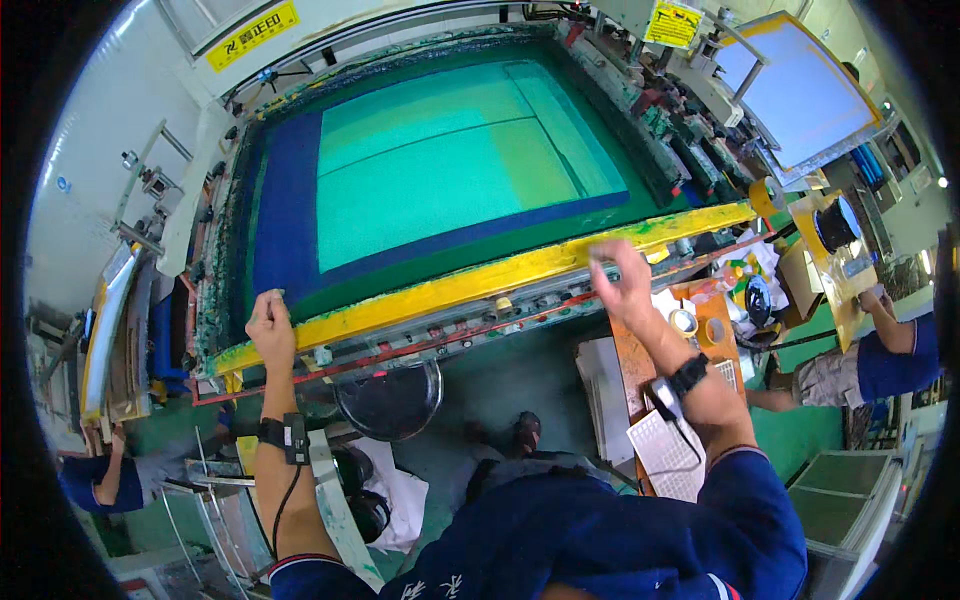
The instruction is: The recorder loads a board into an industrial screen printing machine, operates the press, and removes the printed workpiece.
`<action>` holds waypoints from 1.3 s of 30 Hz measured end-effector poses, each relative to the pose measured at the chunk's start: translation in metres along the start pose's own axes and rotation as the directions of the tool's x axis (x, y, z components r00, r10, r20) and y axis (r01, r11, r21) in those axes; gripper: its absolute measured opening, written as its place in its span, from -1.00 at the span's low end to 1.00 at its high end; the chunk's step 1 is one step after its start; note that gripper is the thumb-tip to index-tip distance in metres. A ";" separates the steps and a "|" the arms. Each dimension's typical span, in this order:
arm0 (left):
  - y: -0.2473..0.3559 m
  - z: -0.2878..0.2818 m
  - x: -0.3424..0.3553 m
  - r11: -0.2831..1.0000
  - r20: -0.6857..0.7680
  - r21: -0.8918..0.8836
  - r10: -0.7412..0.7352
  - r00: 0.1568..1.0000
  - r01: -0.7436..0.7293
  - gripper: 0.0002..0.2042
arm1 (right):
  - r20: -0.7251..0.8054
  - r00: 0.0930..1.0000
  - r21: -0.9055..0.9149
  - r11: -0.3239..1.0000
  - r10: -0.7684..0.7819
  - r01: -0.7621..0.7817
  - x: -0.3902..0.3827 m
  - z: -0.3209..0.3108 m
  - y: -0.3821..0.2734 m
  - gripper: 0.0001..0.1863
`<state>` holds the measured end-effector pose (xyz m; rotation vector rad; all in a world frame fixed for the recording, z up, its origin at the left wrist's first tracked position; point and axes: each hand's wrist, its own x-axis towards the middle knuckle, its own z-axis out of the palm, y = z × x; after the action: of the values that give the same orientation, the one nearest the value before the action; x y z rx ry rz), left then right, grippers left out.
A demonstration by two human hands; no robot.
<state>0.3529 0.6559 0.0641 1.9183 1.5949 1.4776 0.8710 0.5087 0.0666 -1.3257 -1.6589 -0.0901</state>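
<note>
A large printing screen (430,180) with green mesh and dark blue bands lies in front of me. Yellow tape covers its near rail (450,284). My left hand (270,330) is at the rail's left end, fingers curled into a pinch at the screen's corner; whatever is between the fingertips is hidden. Over the right part of the same rail is my right hand (625,285), thumb and fingers bent toward each other. Motion smears its fingertips, and I cannot make out anything between them. Both wrists wear dark straps with small devices.
Right of me, a wooden table (630,390) carries tape rolls (684,321) and a white keyboard (668,455). A black round stool (390,400) stands below the rail. Another person (895,350) handles a yellowish board at the right; a second person (105,480) is at far left.
</note>
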 end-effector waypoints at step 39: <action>-0.030 -0.060 0.009 0.997 -0.179 -0.052 -0.072 0.981 0.064 -0.69 | 0.061 0.998 -0.445 0.895 0.017 0.012 0.054 0.060 0.006 -0.54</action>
<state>0.2860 0.6510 0.0750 1.7290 1.6673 1.6866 0.8416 0.5837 0.0705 -1.6851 -1.7540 -0.4563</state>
